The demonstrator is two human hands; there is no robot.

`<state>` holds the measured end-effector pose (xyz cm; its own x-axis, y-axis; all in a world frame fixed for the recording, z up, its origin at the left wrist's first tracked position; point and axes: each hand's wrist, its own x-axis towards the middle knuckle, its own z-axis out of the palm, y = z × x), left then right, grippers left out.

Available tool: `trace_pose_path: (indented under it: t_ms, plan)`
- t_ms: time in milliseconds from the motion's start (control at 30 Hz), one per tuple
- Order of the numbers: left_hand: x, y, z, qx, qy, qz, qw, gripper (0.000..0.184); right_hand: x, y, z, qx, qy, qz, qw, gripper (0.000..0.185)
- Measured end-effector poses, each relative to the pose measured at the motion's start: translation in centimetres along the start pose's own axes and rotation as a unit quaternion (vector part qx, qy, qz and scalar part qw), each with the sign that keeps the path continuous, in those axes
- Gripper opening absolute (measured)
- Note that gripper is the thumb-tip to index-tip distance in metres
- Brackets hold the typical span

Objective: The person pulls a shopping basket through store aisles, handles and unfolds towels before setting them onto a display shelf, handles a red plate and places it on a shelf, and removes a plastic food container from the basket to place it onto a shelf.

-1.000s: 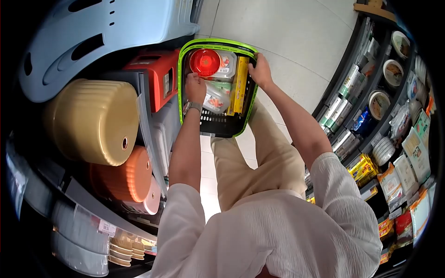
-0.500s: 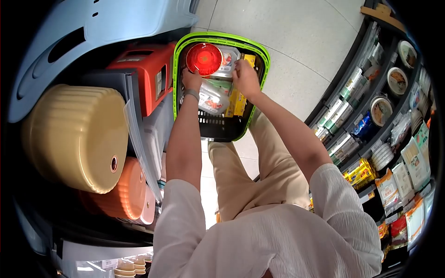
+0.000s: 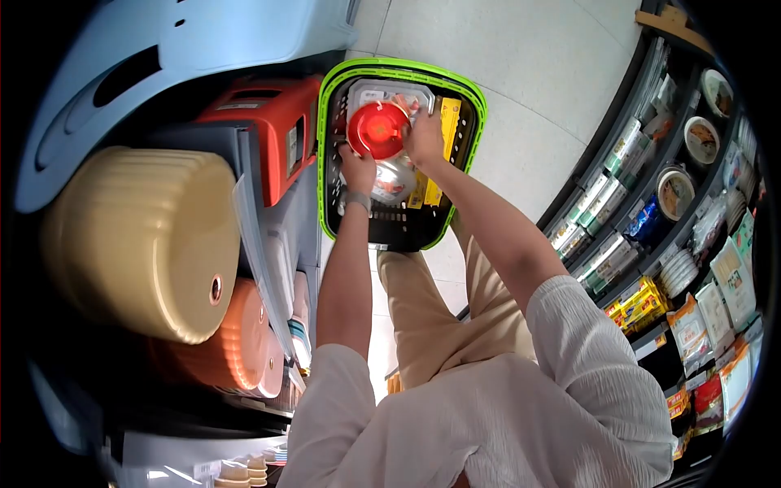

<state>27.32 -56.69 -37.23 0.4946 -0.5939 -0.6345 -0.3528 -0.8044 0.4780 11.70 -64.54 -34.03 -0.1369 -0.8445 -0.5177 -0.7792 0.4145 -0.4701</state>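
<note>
A round, shiny red bowl (image 3: 377, 130) with a small gold mark in its middle sits between my two hands, inside a black shopping basket with a green rim (image 3: 324, 122). The fingers of my left hand (image 3: 358, 169) close on its lower left edge. On the opposite side, my right hand (image 3: 425, 140) grips the right edge, its fingertips partly hidden. Under and around the bowl are clear plastic packs, one above it (image 3: 382, 91) and one below it (image 3: 394, 180). Yellow boxes (image 3: 449, 130) stand along the basket's right side, partly behind my right hand.
To the left are a red plastic bin (image 3: 285, 122), a large cream tub (image 3: 146, 244), an orange tub (image 3: 236, 342) and a light blue plastic piece (image 3: 236, 32). Shelves of packaged goods (image 3: 602, 195) curve along the right. Grey floor tiles (image 3: 521, 65) lie beyond the basket.
The red bowl has moved down and to the right within the basket. My right hand has come from beside the clear pack onto the bowl's edge; my left hand stays on it.
</note>
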Motion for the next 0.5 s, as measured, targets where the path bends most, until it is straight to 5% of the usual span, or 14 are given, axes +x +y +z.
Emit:
trace_pose_path:
  t_ms: [100,167,233,333,500]
  plan:
    - [-7.4,2.2,-3.1,0.007,-0.014,0.009,1.000,0.038,-4.1,3.0,-2.0,0.006,-0.083,-0.022,0.996,0.029]
    - [-12.3,1.3,-4.7,-0.146,-0.104,-0.095,0.979,0.032,-7.9,4.2,-4.2,0.084,-0.140,-0.028,0.986,0.026]
    - [-18.6,2.8,-6.9,-0.215,-0.083,-0.088,0.969,0.025,-12.4,4.7,-7.7,0.130,-0.176,0.006,0.976,0.026]
    - [-24.8,5.2,-9.9,-0.230,-0.112,-0.078,0.964,0.026,-17.7,4.7,-12.2,0.159,-0.128,-0.053,0.978,0.022]
    - [-30.9,10.4,-13.9,-0.072,-0.004,0.045,0.996,0.018,-22.1,-1.7,-25.2,0.281,-0.180,0.058,0.941,0.026]
